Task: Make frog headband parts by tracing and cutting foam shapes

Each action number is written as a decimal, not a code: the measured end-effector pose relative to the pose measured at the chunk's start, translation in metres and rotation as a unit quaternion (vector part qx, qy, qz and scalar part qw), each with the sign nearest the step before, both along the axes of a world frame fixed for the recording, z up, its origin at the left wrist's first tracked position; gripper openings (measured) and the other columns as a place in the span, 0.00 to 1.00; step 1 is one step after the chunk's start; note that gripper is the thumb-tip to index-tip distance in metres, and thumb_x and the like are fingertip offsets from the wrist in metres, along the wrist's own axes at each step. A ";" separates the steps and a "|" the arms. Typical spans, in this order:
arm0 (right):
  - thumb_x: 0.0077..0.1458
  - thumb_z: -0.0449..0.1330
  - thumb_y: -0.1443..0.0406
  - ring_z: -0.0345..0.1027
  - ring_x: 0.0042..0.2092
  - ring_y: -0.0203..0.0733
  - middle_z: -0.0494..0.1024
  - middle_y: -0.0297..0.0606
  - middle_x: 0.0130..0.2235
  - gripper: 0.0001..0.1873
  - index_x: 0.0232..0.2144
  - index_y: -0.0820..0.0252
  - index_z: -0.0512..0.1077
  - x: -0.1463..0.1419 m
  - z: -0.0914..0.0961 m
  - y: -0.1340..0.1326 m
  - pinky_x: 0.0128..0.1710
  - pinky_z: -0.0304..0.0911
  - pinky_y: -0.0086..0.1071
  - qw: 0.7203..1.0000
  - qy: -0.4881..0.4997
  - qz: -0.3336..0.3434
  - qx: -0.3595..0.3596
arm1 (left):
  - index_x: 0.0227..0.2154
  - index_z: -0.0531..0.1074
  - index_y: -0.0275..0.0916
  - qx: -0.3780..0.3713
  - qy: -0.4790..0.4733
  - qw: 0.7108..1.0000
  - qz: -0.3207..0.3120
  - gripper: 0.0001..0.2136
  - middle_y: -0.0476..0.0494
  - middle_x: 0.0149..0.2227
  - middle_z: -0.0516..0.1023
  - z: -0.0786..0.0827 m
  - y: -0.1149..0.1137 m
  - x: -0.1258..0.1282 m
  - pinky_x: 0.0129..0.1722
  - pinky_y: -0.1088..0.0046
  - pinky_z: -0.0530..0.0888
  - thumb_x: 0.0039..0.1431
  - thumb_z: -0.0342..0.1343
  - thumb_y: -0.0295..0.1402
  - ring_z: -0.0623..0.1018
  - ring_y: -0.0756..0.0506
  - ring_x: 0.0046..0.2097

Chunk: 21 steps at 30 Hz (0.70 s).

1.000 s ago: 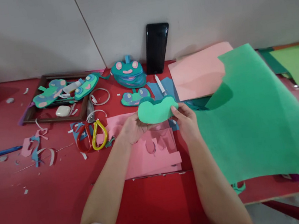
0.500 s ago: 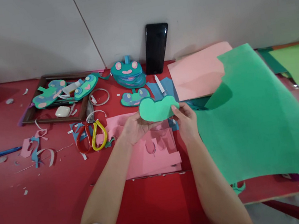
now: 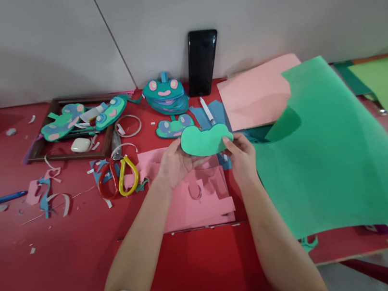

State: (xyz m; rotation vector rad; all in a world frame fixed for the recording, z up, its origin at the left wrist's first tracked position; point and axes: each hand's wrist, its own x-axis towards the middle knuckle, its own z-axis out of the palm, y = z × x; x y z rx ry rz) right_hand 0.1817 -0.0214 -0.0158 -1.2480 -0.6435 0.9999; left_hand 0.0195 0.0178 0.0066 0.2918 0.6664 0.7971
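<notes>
Both hands hold a bright green felt cutout [image 3: 205,141] with a wavy, rounded outline, raised above the table. My left hand [image 3: 177,164] supports it from the left and below, its fingers partly hidden behind it. On the right end, my right hand [image 3: 241,153] pinches it with the thumb in front. Pink felt sheets [image 3: 199,208] with cut-out holes lie under the hands. Just behind the cutout rests a finished green frog-face piece [image 3: 174,127], and farther back sits a stack of frog-face pieces [image 3: 164,94].
Scissors [image 3: 118,176] with one red and one yellow handle lie left of the hands. A brown tray [image 3: 107,148] holds more frog pieces and a white case. A phone [image 3: 203,61] leans on the wall. A large green felt sheet [image 3: 338,158] covers the right side.
The green cutout has tilted slightly, so the darker edge seen along its top no longer shows. Both hands stay almost in the same place.
</notes>
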 end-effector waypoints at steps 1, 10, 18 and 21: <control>0.44 0.67 0.58 0.63 0.27 0.32 0.70 0.28 0.26 0.12 0.28 0.57 0.70 0.000 0.000 0.000 0.27 0.62 0.28 1.000 -0.006 -0.001 -0.002 | 0.49 0.72 0.35 0.005 0.000 1.000 -0.003 0.19 0.37 0.43 0.81 0.000 0.000 0.000 0.56 0.51 0.69 0.62 0.44 0.37 0.79 0.40 0.47; 0.44 0.67 0.57 0.64 0.27 0.32 0.71 0.29 0.27 0.13 0.28 0.57 0.70 -0.001 0.001 0.000 0.27 0.62 0.28 1.000 -0.011 -0.005 -0.004 | 0.51 0.71 0.35 0.010 0.028 1.000 0.004 0.19 0.37 0.44 0.81 0.000 0.000 0.002 0.55 0.53 0.69 0.62 0.44 0.37 0.79 0.39 0.48; 0.44 0.67 0.58 0.63 0.27 0.32 0.71 0.29 0.26 0.11 0.28 0.57 0.70 -0.001 0.001 0.001 0.27 0.62 0.27 1.000 -0.009 -0.007 -0.005 | 0.52 0.70 0.36 0.025 0.028 0.999 -0.006 0.23 0.37 0.45 0.80 0.000 0.000 0.003 0.54 0.55 0.70 0.65 0.40 0.44 0.78 0.39 0.50; 0.44 0.67 0.60 0.63 0.27 0.32 0.71 0.29 0.26 0.11 0.27 0.57 0.71 -0.001 0.001 0.001 0.26 0.62 0.27 1.000 0.009 -0.007 0.003 | 0.52 0.70 0.37 0.037 0.018 0.999 -0.019 0.27 0.37 0.46 0.79 -0.001 -0.001 0.003 0.54 0.56 0.70 0.65 0.38 0.50 0.77 0.39 0.52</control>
